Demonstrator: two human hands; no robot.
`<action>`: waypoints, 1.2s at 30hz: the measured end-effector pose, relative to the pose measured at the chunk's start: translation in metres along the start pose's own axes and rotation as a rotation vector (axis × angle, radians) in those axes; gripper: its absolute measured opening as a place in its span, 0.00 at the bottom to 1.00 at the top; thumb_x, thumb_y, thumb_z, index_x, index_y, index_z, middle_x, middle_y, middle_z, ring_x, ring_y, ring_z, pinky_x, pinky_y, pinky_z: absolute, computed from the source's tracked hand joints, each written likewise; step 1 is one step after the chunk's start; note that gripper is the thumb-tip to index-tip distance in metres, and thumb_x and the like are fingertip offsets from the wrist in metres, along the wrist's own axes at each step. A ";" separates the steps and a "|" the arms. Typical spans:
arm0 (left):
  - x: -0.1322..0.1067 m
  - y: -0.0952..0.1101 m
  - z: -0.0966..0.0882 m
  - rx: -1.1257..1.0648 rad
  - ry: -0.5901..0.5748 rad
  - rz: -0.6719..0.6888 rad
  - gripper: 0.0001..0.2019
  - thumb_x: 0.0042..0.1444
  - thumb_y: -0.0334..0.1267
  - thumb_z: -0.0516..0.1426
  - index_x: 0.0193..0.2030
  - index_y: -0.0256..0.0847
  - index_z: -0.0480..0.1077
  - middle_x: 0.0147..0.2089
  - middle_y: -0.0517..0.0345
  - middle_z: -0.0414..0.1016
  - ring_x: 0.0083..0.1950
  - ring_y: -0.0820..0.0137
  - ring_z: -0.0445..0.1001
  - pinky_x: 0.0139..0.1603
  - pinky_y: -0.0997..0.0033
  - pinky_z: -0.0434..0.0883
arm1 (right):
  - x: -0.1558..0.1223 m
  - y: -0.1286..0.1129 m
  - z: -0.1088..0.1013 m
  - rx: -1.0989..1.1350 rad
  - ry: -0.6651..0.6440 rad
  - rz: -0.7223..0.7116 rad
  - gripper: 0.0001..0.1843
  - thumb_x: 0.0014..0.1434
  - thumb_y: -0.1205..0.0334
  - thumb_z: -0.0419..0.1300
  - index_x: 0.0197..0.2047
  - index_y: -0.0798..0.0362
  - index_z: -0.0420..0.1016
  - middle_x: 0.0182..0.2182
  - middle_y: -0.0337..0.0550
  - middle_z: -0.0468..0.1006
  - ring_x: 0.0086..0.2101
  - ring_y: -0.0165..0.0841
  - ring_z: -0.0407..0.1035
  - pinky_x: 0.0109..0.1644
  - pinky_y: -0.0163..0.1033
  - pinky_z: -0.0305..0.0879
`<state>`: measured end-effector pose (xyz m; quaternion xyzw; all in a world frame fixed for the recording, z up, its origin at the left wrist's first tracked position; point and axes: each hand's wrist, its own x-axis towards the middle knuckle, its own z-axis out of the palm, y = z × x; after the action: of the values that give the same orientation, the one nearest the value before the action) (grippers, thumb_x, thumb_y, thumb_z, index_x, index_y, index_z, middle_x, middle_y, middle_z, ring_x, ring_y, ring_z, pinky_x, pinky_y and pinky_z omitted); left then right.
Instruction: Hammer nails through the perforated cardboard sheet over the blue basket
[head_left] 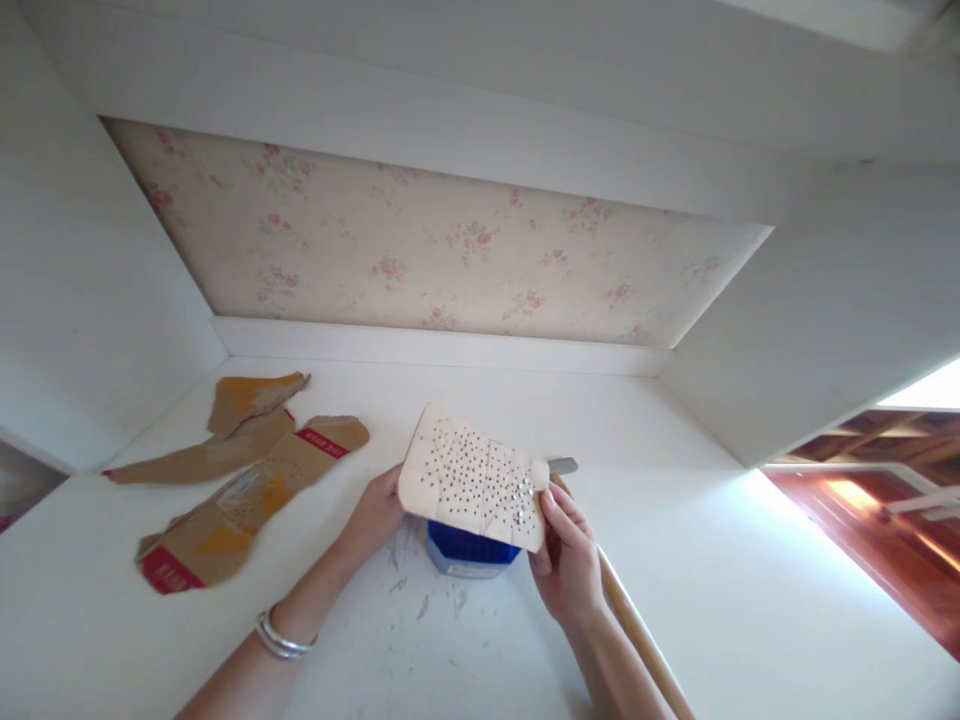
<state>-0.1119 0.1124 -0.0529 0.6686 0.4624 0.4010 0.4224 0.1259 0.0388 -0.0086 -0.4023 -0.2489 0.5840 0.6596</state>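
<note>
Dotted sheet (469, 475), gripped at opposite ends by left hand (376, 518) and right hand (566, 555), partly hides a blue container (471, 558).

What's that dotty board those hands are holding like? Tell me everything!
The dotty board is pale and thin, perhaps card, with rounded corners. Small dark dots, maybe holes, fill most of it; shiny bits cluster near its right end. It tilts over the blue tub; I can't tell if they touch. The left grip holds its left edge, the right grip its right.
</note>
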 end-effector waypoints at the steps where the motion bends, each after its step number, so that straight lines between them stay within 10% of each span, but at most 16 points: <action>1: -0.002 0.007 0.000 0.010 0.007 -0.003 0.23 0.64 0.52 0.50 0.57 0.42 0.74 0.50 0.51 0.81 0.53 0.55 0.77 0.55 0.51 0.73 | 0.000 0.000 0.002 0.017 0.001 -0.016 0.10 0.58 0.53 0.67 0.33 0.49 0.74 0.10 0.23 0.58 0.11 0.20 0.40 0.15 0.30 0.36; 11: -0.017 0.022 0.008 -0.313 -0.066 -0.119 0.27 0.69 0.53 0.41 0.62 0.40 0.67 0.57 0.50 0.75 0.58 0.61 0.73 0.59 0.59 0.70 | 0.004 -0.007 0.026 0.075 -0.046 -0.001 0.12 0.57 0.55 0.68 0.40 0.46 0.70 0.08 0.20 0.61 0.09 0.20 0.41 0.14 0.29 0.34; 22: -0.020 0.047 -0.002 -0.267 -0.229 -0.085 0.17 0.57 0.48 0.61 0.51 0.44 0.76 0.52 0.55 0.78 0.55 0.57 0.73 0.56 0.63 0.68 | 0.051 -0.004 0.037 0.128 -0.093 0.033 0.09 0.60 0.57 0.66 0.39 0.49 0.71 0.22 0.25 0.70 0.10 0.16 0.48 0.12 0.26 0.43; 28: -0.017 0.035 0.001 -0.480 -0.101 -0.222 0.20 0.59 0.52 0.59 0.52 0.42 0.75 0.41 0.54 0.77 0.44 0.63 0.75 0.47 0.66 0.69 | 0.076 0.019 0.038 0.027 -0.148 0.076 0.14 0.66 0.58 0.60 0.52 0.55 0.72 0.45 0.44 0.77 0.37 0.34 0.75 0.37 0.43 0.76; 36: 0.007 0.025 0.011 -0.843 0.127 -0.177 0.15 0.58 0.46 0.63 0.48 0.41 0.73 0.44 0.56 0.75 0.38 0.70 0.75 0.44 0.69 0.71 | 0.088 0.040 0.040 -0.043 -0.215 0.092 0.19 0.57 0.51 0.68 0.46 0.50 0.72 0.18 0.25 0.70 0.09 0.17 0.51 0.11 0.25 0.41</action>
<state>-0.0926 0.1114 -0.0323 0.3694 0.3391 0.5572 0.6619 0.0882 0.1332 -0.0319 -0.3622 -0.3119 0.6481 0.5929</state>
